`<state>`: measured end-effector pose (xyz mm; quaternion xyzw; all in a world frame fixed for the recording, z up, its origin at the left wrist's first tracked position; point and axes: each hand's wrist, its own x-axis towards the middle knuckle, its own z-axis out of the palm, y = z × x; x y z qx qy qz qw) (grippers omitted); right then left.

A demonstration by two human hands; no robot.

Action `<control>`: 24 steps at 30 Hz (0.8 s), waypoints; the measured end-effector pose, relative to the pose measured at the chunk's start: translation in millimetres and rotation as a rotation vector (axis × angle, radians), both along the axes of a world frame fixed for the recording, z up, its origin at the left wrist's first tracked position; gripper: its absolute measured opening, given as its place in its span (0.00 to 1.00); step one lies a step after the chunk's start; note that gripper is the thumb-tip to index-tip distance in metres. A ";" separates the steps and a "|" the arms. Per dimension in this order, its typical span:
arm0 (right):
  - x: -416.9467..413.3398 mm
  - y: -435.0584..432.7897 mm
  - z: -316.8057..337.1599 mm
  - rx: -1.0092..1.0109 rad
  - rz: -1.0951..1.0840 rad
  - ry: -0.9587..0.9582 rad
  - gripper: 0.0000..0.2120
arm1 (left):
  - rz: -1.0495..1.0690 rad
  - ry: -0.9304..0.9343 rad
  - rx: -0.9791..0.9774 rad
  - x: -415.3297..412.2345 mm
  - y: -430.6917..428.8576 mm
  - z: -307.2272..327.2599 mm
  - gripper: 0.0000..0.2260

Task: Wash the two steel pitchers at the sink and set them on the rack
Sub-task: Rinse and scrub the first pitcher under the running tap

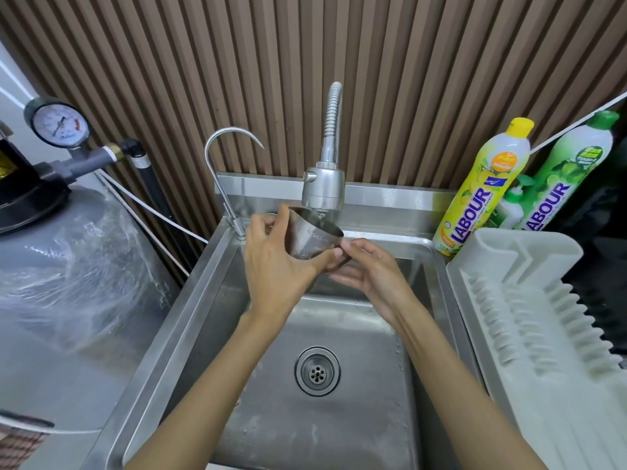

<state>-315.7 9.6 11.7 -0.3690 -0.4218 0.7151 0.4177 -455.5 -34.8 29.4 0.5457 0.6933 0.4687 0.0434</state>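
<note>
1 steel pitcher (314, 240) under the tap (323, 193), over the sink's (203, 286) back edge.
Left hand (274, 262) curls round its tilted body, right hand (369, 266) pinches the handle; the white rack (529, 300) lies beside the sink's right edge.

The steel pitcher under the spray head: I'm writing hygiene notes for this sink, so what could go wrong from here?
1. Water seems to run from the spray head into the tilted steel pitcher; it could splash over the rim of the sink.
2. The wet steel pitcher, gripped by the left hand with the right hand at its handle, might slip and drop into the basin.
3. Carried to the rack, it could drip across the edge.
</note>
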 end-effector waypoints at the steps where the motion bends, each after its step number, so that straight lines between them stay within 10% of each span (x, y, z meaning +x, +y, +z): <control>1: 0.2 -1.7 3.0 0.007 -0.034 -0.044 0.04 | 0.042 0.012 -0.036 1.4 -1.4 0.0 0.46; 8: 10.4 -2.9 38.2 0.239 -0.256 -0.606 0.12 | -0.121 -0.472 -0.385 5.7 -4.2 -3.4 0.17; 12: 9.7 -7.5 44.2 0.602 -0.291 -0.977 0.11 | -0.345 -0.858 -0.382 5.9 6.6 -11.6 0.19; 17: 11.4 -3.2 21.6 0.411 -0.217 -0.531 0.08 | -0.292 -0.802 -0.111 8.3 22.7 -17.7 0.34; 24: -4.7 0.0 -4.0 0.093 -0.047 -0.002 0.09 | -0.176 -0.245 0.078 -2.4 12.0 -2.6 0.40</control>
